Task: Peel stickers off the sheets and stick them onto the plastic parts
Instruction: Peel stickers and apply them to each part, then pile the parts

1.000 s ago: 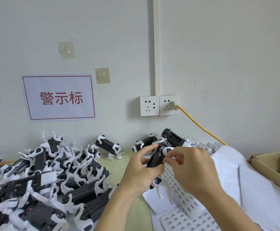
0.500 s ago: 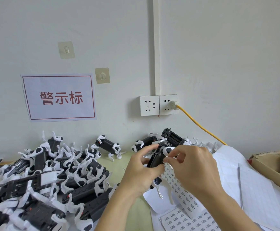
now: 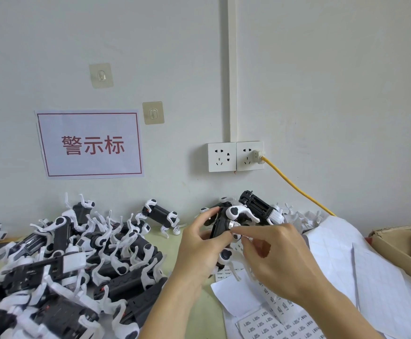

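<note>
Black glossy plastic with white jointed legs makes up the plastic part (image 3: pixel 220 231) we hold up above the desk (image 3: pixel 199 314), just in front of the wall sockets (image 3: pixel 235 156); our left hand (image 3: pixel 199 250) has its grip clamped round the black body, thumb across the front, while the right hand (image 3: pixel 275 260) brings forefinger and thumb together at the part's side, where we judge a small sticker is being pressed on, though the sticker itself is too small for us to make out. What could go wrong, as we see it: a label this small may fold on itself or cling to the fingertip instead of the smooth shell, and it may land crooked if the part twists in the left hand, since the thin curved legs give little to brace against. Below the hands lie the sticker sheets (image 3: pixel 280 321), flat white paper printed with rows of tiny labels, and beside them peeled backing sheets (image 3: pixel 346 265) with an empty grid, light enough that we think a sleeve could drag them. To the left is a tangled pile of parts (image 3: pixel 77 265), hard and shiny, legs hooked together. A cardboard box (image 3: pixel 400 243) sits at the right edge, and a yellow cable (image 3: pixel 297 187) runs down from the socket
</note>
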Motion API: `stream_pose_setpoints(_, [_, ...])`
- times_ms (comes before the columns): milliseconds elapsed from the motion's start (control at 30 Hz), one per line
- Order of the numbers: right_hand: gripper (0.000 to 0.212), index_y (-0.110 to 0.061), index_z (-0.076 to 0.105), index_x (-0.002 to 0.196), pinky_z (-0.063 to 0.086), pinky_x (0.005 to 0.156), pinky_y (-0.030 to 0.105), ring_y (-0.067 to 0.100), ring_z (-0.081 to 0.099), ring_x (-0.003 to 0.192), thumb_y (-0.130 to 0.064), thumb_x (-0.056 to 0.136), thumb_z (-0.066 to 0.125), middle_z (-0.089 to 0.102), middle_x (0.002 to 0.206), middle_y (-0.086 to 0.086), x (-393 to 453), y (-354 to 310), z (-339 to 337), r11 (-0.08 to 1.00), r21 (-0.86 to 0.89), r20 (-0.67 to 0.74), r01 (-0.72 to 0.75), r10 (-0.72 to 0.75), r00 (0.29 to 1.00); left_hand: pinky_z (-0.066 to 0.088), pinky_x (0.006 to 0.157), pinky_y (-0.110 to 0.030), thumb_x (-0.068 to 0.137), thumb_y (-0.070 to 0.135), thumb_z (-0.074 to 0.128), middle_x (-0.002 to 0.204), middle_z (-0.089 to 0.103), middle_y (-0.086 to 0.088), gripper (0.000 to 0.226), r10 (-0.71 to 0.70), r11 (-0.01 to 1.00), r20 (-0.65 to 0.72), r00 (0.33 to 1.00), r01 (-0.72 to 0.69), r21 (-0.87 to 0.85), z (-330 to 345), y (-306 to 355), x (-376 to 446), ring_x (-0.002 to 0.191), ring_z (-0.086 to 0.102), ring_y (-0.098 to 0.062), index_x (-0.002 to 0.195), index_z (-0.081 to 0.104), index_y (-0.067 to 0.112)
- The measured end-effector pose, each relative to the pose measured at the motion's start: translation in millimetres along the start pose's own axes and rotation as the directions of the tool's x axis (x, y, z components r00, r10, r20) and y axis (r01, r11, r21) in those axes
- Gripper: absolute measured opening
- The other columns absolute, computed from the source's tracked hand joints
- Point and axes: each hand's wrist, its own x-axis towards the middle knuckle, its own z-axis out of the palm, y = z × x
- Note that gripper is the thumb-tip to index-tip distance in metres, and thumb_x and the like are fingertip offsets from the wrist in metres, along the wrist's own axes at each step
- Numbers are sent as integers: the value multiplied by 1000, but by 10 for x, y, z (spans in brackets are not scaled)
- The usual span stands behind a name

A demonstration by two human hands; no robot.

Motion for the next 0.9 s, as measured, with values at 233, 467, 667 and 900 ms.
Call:
stream_pose_setpoints(233, [40,-45,70,118,33,47,16,13,45,54,-32,87,48,49,51,-13,-6,1,14,998,-60,42,-7,10,999,47,49,-18,83,14,73,86,75,-7,48,21,1000,1,1000,-21,-12,-7,-16,8,66,64,-10,114,65,49])
stream_pose_setpoints(467, [41,-43,68,121,28,47,17,11,47,54,-32,88,47,48,50,-13,0,-16,6,998,-57,30,-22,23,999,43,47,-13,83,16,74,83,75,-4,46,42,999,6,999,-42,7,-2,-19,-2,63,64,-5,111,66,51])
stream_pose_setpoints(667, [48,-44,61,131,33,49,21,17,41,52,-24,89,50,45,50,-7,-6,1,20,1000,-26,104,-4,7,995,46,49,-17,83,13,73,85,76,-2,47,44,999,-8,999,-44,-11,-6,-24,5,69,70,-10,110,66,51])
stream_pose_setpoints(900, [54,-45,61,131,29,48,19,14,33,48,-15,87,50,40,52,0,8,17,21,995,94,168,-21,5,986,44,49,-20,81,8,73,85,76,-9,51,12,996,-50,999,-17,-84,-27,-39,41,67,66,-15,114,66,48])
